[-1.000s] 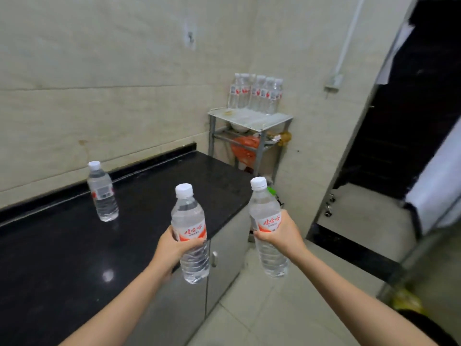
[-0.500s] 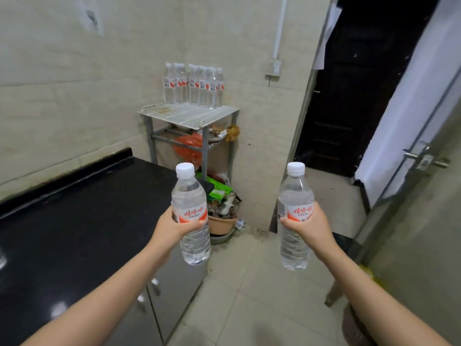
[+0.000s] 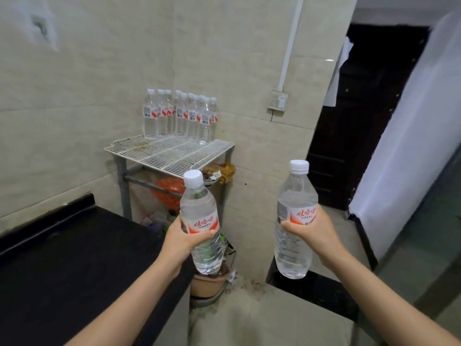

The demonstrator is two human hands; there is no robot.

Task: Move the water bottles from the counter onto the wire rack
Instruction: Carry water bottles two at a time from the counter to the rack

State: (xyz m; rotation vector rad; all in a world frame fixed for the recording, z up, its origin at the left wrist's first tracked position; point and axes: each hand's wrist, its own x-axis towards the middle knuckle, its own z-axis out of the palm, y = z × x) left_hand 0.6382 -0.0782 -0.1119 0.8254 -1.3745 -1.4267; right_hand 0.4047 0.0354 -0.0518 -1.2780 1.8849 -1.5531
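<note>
Wire rack [image 3: 172, 156]: row of bottles [image 3: 179, 116] already shelved; two in transit, left hand [image 3: 182, 239] and right hand [image 3: 313, 229] each gripping one, unplaced.

The wire rack [image 3: 172, 156] is a white grid top on grey metal legs, shoved into the corner of the tiled walls. A bunch of water bottles [image 3: 179, 116] stand upright along the rack's back edge, packed tight against each other in roughly 2 rows; can't get an exact count. Under the top there's an orange thing [image 3: 166, 193] on the lower tier, plus a brownish rag [image 3: 222, 171] up by the rack's right leg. The glossy black counter [image 3: 62, 258] ends just left of the rack, lower than its top. On the floor [image 3: 262, 315] at the rack's foot sits a clay pot [image 3: 207, 283].
</note>
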